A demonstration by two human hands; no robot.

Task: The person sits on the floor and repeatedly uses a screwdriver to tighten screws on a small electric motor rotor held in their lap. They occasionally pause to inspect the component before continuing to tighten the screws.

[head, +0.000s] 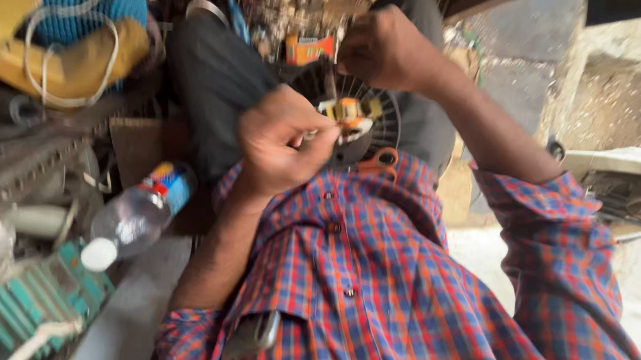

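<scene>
My left hand point(281, 141) pinches a wire end; the round fan motor point(354, 117) lies just right of it, my right hand point(384, 49) gripping above.

Clear plastic bottle point(137, 215) w/ white cap lying left, green ribbed block point(34, 303) near it, yellow-blue bundle point(76, 31) w/ white cord far left.

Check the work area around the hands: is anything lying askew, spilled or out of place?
The plastic bottle lies tipped on its side by the left forearm, cap on, nothing visibly spilled. A dark flat object sticks halfway out of the shirt pocket. Both hands, left hand and right hand, work on the round black part; clutter surrounds it.
</scene>
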